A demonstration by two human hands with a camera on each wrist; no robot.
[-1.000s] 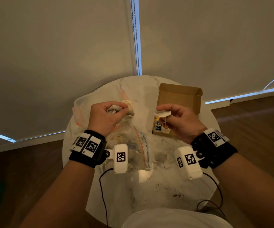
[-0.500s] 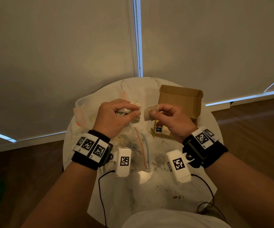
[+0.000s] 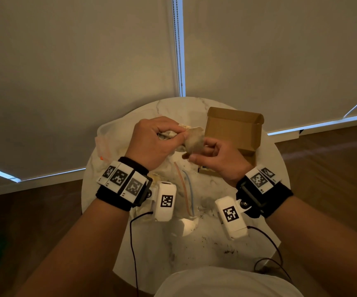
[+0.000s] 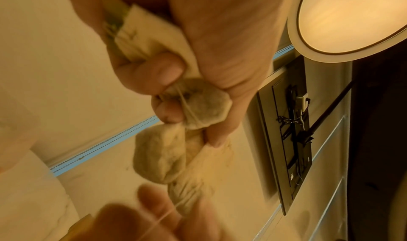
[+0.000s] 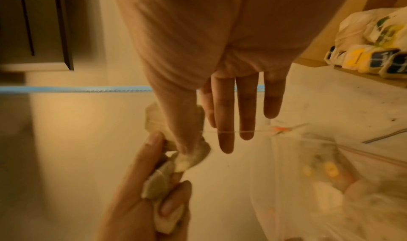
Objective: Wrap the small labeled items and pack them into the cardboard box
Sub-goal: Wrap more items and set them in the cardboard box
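My left hand point(image 3: 169, 136) grips a crumpled bundle of tea bags point(image 4: 198, 105) above the marble table, fingers curled round them. Thumb and forefinger of my right hand point(image 3: 203, 148) pinch one pale tea bag point(image 3: 194, 140) right beside that bundle; its other three fingers point(image 5: 246, 112) stay straight. A thin string point(image 5: 231, 132) runs from the pinched bag to an orange tag point(image 5: 279, 129). The open cardboard box point(image 3: 233, 129) stands just right of the hands, lid flap up. Wrapped items with yellow and blue labels point(image 5: 370, 57) lie inside it.
A clear zip bag point(image 3: 186, 189) with red and blue seal lines lies flat under the hands, holding more small items point(image 5: 330, 170). The round table point(image 3: 194, 243) has dark crumbs near its front edge. Camera cables trail off both wrists.
My right hand has moved left from over the box with its tea bag and met the left hand. Both hands have risen slightly above the table.
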